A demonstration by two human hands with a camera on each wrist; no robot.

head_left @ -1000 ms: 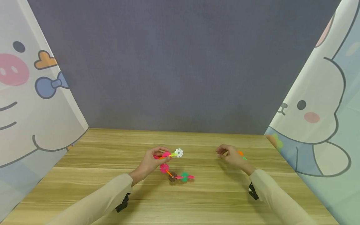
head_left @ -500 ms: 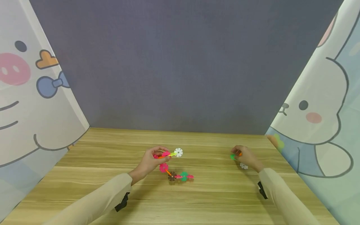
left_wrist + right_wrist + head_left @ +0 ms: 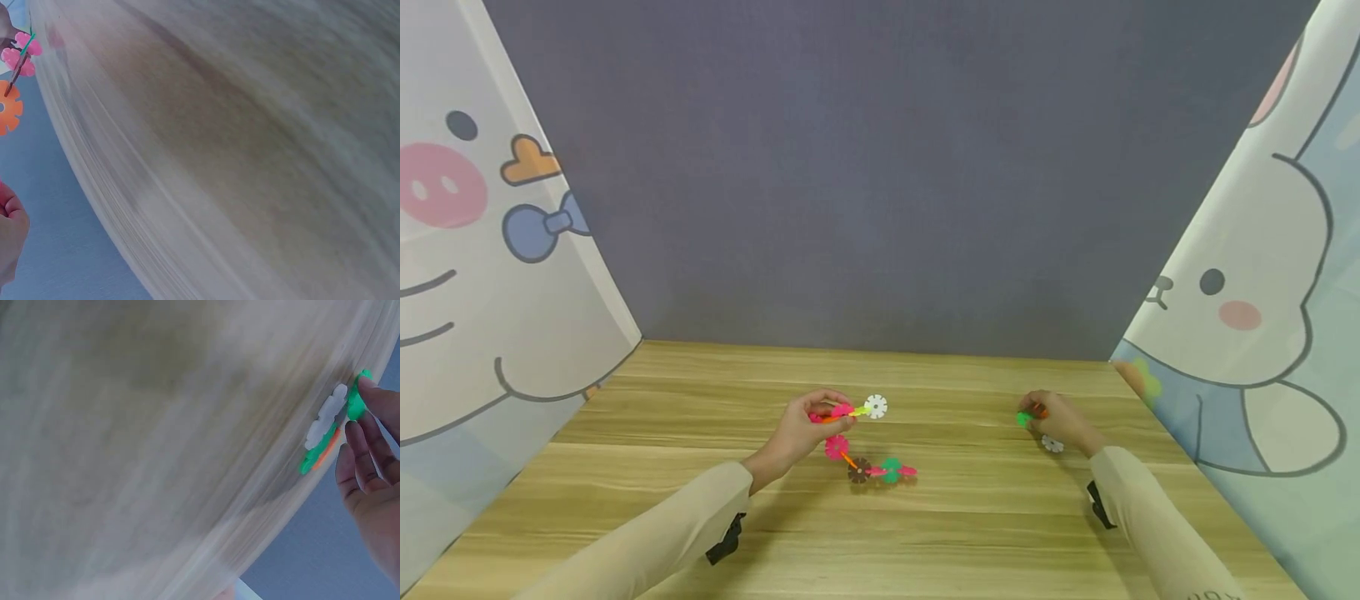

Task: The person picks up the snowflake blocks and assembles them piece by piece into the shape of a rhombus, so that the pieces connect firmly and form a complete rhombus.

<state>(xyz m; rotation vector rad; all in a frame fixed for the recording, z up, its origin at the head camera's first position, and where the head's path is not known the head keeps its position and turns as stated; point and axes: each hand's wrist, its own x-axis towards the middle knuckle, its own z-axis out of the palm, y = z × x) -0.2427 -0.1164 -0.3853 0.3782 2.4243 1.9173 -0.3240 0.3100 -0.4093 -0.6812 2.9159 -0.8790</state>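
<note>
My left hand (image 3: 797, 429) pinches a chain of interlocking snowflake discs between thumb and fingers. One end shows a yellow disc (image 3: 860, 412) and a white disc (image 3: 876, 407). Below the hand the chain hangs through a pink disc (image 3: 837, 447), a brown disc (image 3: 860, 471) and a teal disc (image 3: 891, 470). In the left wrist view an orange disc (image 3: 9, 107) is visible at the edge. At the table's right, my right hand (image 3: 1060, 417) pinches a green snowflake disc (image 3: 356, 401) between thumb and fingers. The fingers partly cover it.
Beside the right hand lie a loose white disc (image 3: 1052, 445), an orange disc (image 3: 1039, 410) and another green disc (image 3: 317, 453). The wooden table (image 3: 955, 533) meets a grey panel (image 3: 880, 183) behind, with cartoon-printed panels on both sides.
My right hand has moved right to the loose discs and now pinches a green one. The left hand and its chain have stayed almost still.
</note>
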